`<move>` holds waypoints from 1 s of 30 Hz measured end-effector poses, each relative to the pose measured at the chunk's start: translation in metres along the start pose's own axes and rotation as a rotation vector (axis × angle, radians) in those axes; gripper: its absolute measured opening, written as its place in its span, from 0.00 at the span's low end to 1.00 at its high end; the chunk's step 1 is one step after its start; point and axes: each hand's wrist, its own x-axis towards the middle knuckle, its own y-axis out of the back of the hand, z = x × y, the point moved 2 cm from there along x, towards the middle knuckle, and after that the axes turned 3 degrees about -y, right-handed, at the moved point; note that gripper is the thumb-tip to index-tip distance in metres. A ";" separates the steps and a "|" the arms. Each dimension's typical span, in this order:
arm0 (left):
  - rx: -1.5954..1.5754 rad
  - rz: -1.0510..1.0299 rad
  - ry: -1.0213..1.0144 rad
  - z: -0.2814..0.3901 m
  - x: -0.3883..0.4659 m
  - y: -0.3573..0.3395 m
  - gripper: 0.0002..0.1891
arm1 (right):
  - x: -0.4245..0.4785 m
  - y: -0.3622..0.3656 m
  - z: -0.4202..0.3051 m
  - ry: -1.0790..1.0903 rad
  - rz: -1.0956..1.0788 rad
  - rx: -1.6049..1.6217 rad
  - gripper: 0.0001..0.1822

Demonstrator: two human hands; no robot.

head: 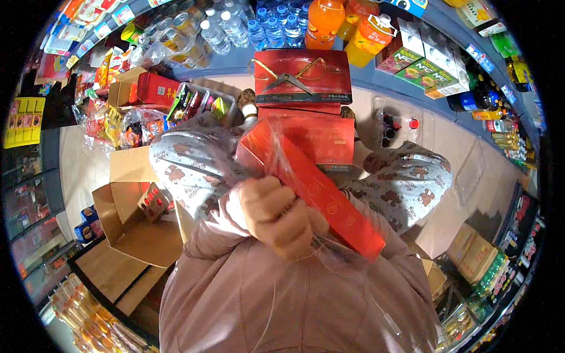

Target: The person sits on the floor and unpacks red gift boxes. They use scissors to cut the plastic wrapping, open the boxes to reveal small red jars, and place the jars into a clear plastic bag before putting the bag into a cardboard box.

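A long red cardboard box (329, 198) lies tilted across my lap, with clear plastic film (278, 145) about its upper end and more film below its lower end. My left hand (276, 216) is a blurred, closed fist on the near left side of the box, at the film. Only a small part of my right hand (317, 220) shows beside the fist, under the box; its fingers are hidden. Beyond it stand red boxes (326, 137) between my legs. Gold-handled scissors (288, 78) lie spread on the top red box (304, 95).
An open carton (145, 238) stands at the left, near packaged snacks (141, 125) and a plastic bin (227, 99). A clear tray (397, 123) with dark bottles is at the right. Shelves of drinks (324, 26) curve around the front; another carton (470, 253) sits lower right.
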 end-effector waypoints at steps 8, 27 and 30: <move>0.149 -0.559 0.113 -0.057 -0.008 0.060 0.11 | -0.017 -0.002 -0.012 0.078 0.108 0.016 0.41; -1.360 -0.339 1.143 -0.061 -0.046 -0.009 0.11 | -0.016 0.004 -0.014 0.121 0.045 0.180 0.49; -0.934 -0.207 1.033 -0.063 -0.050 -0.011 0.10 | -0.017 0.006 -0.016 0.109 0.039 0.195 0.50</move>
